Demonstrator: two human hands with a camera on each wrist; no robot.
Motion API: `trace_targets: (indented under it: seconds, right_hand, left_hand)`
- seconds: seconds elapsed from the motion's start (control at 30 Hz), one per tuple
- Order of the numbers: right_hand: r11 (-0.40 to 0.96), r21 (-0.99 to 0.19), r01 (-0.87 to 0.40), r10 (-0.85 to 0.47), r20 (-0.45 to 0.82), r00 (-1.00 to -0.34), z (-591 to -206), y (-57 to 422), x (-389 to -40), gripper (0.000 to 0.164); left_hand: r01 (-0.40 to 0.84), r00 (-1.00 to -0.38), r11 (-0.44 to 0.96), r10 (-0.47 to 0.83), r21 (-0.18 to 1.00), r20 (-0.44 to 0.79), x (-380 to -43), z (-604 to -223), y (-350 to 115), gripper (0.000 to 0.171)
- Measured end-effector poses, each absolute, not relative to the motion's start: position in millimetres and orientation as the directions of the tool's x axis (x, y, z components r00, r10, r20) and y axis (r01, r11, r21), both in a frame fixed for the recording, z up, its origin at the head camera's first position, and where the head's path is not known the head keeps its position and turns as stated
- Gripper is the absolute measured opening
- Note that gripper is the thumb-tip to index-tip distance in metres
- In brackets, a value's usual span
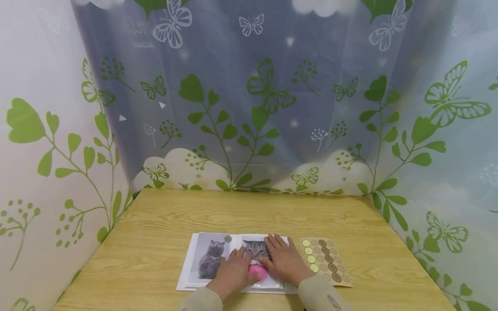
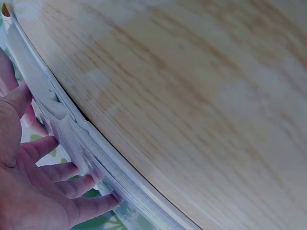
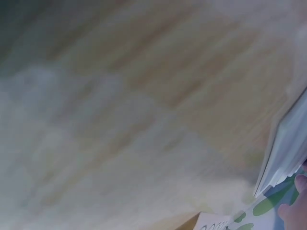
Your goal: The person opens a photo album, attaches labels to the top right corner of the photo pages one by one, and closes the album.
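An open photo album (image 1: 183,283) lies on the table with its pages spread. Its left page shows a grey cat picture (image 1: 210,261) with a small round sticker (image 1: 228,238) at the upper right corner. On the right page is a striped cat picture (image 1: 254,247) with a bright pink patch, partly covered by the hands. My left hand (image 1: 232,271) rests across the middle of the album, fingers extended onto the right page; the left wrist view shows its fingers spread over the page edges. My right hand (image 1: 287,261) lies flat on the right page's outer side, fingers straight.
Right of the album lies a brown sheet of round stickers (image 1: 326,259), some yellow, some dark brown. The wood-grain table (image 1: 249,211) reaches back to a hanging curtain (image 1: 241,142) with leaves and butterflies, which also closes in both sides.
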State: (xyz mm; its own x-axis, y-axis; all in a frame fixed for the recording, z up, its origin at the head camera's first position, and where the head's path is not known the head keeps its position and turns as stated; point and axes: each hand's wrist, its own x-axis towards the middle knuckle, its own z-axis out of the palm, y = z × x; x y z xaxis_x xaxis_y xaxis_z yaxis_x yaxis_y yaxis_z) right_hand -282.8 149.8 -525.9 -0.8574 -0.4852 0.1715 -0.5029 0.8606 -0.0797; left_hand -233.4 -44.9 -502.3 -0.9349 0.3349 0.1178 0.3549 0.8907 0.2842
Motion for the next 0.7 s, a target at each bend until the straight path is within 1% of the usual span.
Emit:
trace_targets:
  seconds: [0.27,0.5,0.7]
  right_hand:
    - [0.864,-0.071,-0.498,-0.483,0.161,-0.861,-520.0,152.5,-279.5,0.070]
    - [0.869,-0.080,-0.488,-0.472,0.158,-0.867,-525.3,152.5,-283.3,0.071]
    - [0.878,-0.092,-0.469,-0.457,0.129,-0.880,-520.2,148.5,-283.0,0.072]
  left_hand:
    - [0.353,-0.936,0.891,0.335,0.286,0.109,-234.6,-503.7,-45.2,0.068]
    - [0.350,-0.937,0.892,0.333,0.285,0.106,-234.7,-503.0,-45.2,0.068]
    - [0.351,-0.936,0.893,0.334,0.282,0.109,-233.5,-500.8,-45.5,0.069]
